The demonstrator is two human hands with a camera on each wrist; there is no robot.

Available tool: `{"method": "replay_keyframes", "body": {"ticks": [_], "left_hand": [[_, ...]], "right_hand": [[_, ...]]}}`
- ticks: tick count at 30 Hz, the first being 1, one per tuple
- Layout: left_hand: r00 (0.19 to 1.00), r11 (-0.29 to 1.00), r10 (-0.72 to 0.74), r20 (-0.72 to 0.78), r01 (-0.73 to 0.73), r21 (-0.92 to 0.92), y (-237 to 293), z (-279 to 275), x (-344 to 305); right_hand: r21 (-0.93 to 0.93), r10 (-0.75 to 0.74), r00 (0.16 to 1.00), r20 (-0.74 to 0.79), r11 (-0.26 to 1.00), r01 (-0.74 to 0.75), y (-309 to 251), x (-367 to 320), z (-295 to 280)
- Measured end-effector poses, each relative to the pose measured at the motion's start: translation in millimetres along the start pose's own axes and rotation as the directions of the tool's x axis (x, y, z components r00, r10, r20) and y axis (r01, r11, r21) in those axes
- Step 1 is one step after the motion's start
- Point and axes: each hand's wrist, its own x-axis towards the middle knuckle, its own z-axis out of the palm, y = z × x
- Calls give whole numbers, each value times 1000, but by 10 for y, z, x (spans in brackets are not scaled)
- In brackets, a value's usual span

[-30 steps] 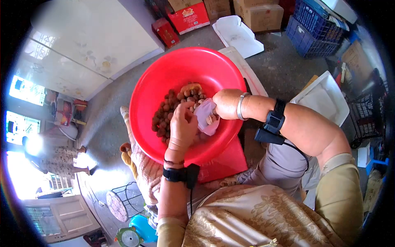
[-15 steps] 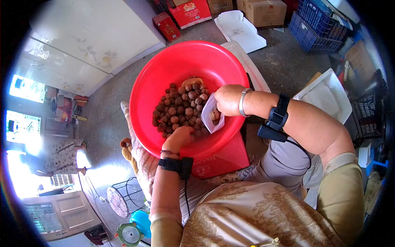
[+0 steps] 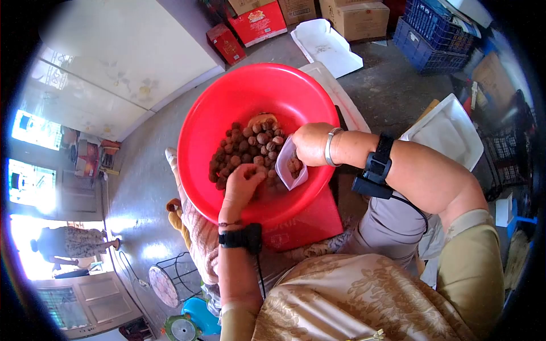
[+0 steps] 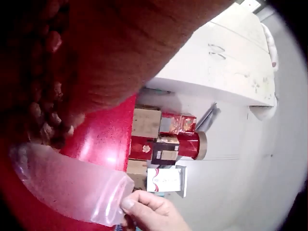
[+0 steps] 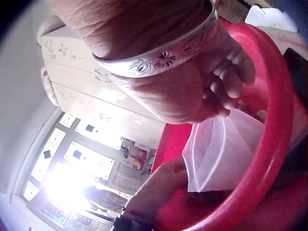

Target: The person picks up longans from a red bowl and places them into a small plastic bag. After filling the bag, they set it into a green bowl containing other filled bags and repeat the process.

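Note:
A wide red basin (image 3: 227, 96) holds a pile of brown walnuts (image 3: 233, 150). My right hand (image 3: 311, 142) pinches the rim of a clear zip-lock bag (image 3: 287, 170) inside the basin's right side. Several walnuts show in the bag's mouth. In the right wrist view the bag's double seal line (image 5: 216, 154) is plain below my curled fingers. My left hand (image 3: 242, 184) is low over the near part of the pile, left of the bag, with a walnut between its thumb and curled fingers. Its fingertips are hidden in both wrist views.
A brownish, rounded piece (image 3: 263, 119) lies at the pile's far edge. Under the basin is a red box (image 3: 307, 224). White trays (image 3: 327, 48) lie on the floor beyond and to the right, with blue crates (image 3: 429, 48) farther back. A person (image 3: 74, 241) stands at the far left.
My left hand went from beside the bag down into the near walnuts, then came up slightly. The bag's mouth has opened wider, and my right hand kept its grip. The person at left has shifted.

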Motion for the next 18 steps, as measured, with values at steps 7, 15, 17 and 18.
{"method": "replay_keyframes", "body": {"ticks": [7,15,17,18], "left_hand": [[980,805,79,-185,-172,-567,788,-128,-162],[799,877,481,-361,-438,197,1095,-60,-174],[769,874,485,-417,-409,263,1047,-33,-151],[770,874,484,-415,-408,262,973,-31,-123]], "right_hand": [[-1,-43,998,-53,999,43,-34,-67,-49],[11,-68,996,-62,998,69,-19,-77,-50],[34,-53,998,-39,998,55,-45,-110,-90],[36,-53,998,-38,998,54,-47,-98,-83]]}}
